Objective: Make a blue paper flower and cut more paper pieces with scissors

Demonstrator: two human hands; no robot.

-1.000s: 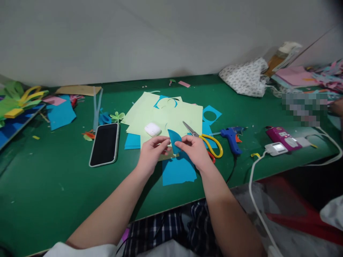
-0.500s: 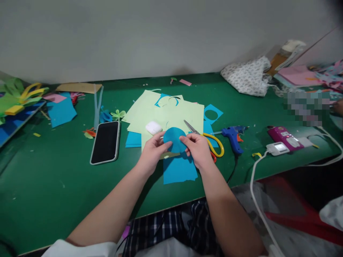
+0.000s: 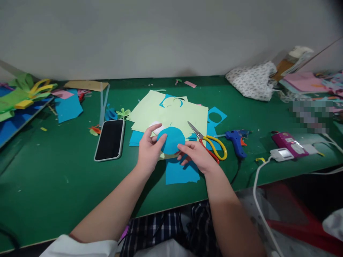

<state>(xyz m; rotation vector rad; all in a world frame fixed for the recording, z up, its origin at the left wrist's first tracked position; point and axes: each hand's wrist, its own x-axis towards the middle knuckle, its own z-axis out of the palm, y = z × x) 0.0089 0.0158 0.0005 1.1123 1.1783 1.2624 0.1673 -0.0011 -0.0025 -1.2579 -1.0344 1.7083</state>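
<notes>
A blue paper circle [image 3: 172, 140] is held up between both hands over pale green sheets [image 3: 150, 107]. My left hand [image 3: 149, 148] grips its left edge, thumb in front and index finger raised above. The thumb and fingers of my right hand [image 3: 197, 154] pinch its lower right edge. Scissors with yellow and red handles [image 3: 214, 144] lie just right of my right hand, blades pointing up and left. Beneath the hands, a blue sheet [image 3: 182, 173] rests near the table's front edge. A white object [image 3: 156, 127] is partly hidden behind my left hand.
A phone [image 3: 109, 139] lies on the green table [image 3: 66, 178] at left. To the right are a blue glue gun [image 3: 237, 141], a magenta device [image 3: 289, 142] and a white cable [image 3: 255, 185]. Paper decorations [image 3: 24, 98] sit far left, a patterned cloth bag [image 3: 254, 80] back right.
The hands have spread slightly apart, and the circle has turned and shows more of its face. My left index finger has lifted. The view has shifted slightly, moving the table items in the picture.
</notes>
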